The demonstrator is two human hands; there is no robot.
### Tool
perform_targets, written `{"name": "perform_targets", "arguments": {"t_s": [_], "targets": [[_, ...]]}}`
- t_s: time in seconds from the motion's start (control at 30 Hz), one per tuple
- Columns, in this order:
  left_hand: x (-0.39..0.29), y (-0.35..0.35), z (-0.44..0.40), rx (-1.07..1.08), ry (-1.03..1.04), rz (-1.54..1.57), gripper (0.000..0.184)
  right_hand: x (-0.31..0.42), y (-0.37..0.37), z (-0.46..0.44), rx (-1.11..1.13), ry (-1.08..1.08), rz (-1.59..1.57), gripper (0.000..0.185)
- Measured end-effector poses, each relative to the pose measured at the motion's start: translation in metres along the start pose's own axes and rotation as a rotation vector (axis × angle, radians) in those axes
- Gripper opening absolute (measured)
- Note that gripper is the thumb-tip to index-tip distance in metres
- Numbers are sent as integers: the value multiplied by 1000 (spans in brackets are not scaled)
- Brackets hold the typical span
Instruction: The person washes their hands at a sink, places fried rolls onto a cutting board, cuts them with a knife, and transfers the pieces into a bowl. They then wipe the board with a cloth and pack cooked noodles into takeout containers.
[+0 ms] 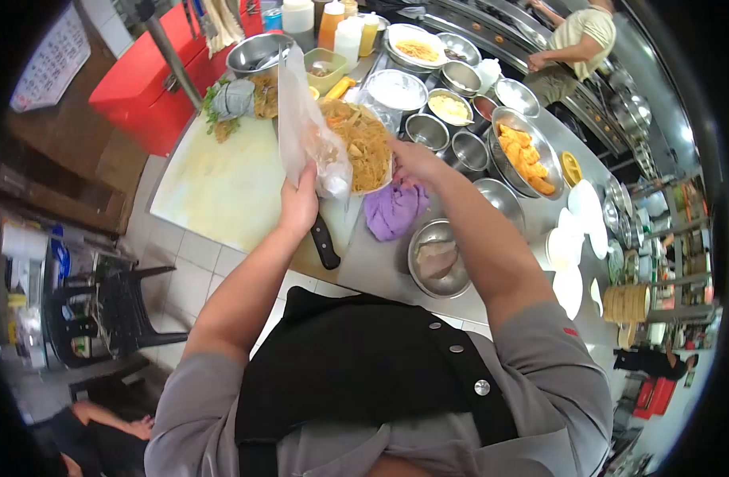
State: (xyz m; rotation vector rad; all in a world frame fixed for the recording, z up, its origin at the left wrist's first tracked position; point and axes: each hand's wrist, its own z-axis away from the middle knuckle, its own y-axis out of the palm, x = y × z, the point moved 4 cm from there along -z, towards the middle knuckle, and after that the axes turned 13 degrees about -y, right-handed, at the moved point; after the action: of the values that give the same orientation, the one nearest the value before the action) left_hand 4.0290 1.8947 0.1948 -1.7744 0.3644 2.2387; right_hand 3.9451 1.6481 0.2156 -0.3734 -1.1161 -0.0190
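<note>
A clear plastic bag (307, 119) with something whitish in its lower end is pinched in my left hand (299, 200), upright over the cutting board. Just right of it is a white plate (380, 189) heaped with brown noodles (364, 147), partly hidden by the bag. My right hand (416, 165) grips the plate's right rim; its fingertips are partly hidden. A crumpled purple cloth (392, 213) lies below that hand. The black handle of a knife (324, 242) points toward me beneath my left wrist, its blade mostly out of sight.
The white cutting board (213, 179) carries leafy herbs (221, 107) at its far end. Metal bowls crowd the right, one with orange pieces (523, 155), another with pale meat (437, 258). Squeeze bottles (348, 36) stand behind. A person (583, 40) works across the counter; another person's hand (141, 427) shows lower left.
</note>
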Motion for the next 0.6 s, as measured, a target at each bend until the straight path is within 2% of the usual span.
{"name": "perform_targets", "arguments": {"t_s": [0.03, 0.07, 0.17, 0.23, 0.27, 0.33, 0.37, 0.43, 0.47, 0.57, 0.6], "targets": [[-2, 0, 1, 23, -7, 8, 62, -3, 7, -3, 0, -25, -92, 49], [-2, -1, 3, 46, -18, 14, 64, -11, 9, -13, -9, -15, -51, 45], [22, -5, -6, -75, -271, -164, 65, -15, 15, -17, -8, -89, -9, 39], [52, -9, -25, -63, -278, -197, 62, -13, 9, -15, -25, -111, 82, 32], [34, -8, -14, -35, -381, -174, 55, -9, 12, -18, -7, -115, 173, 29], [43, -16, -20, -18, -97, -540, 48, -7, 13, -24, 52, -145, 397, 22], [20, -19, -7, -77, -11, -767, 46, -15, 14, -35, 60, -283, 633, 26], [18, -16, -13, 15, -223, 76, 43, -17, 16, -50, 83, -363, 775, 29], [20, -16, -16, 48, -335, 503, 41, -21, 14, -54, 88, -310, 676, 28], [22, -22, -21, 78, -332, 464, 41, -9, 14, -36, 19, -306, 540, 26], [21, -20, -18, 146, -356, 481, 41, 1, 16, -24, -6, -328, 516, 25]]}}
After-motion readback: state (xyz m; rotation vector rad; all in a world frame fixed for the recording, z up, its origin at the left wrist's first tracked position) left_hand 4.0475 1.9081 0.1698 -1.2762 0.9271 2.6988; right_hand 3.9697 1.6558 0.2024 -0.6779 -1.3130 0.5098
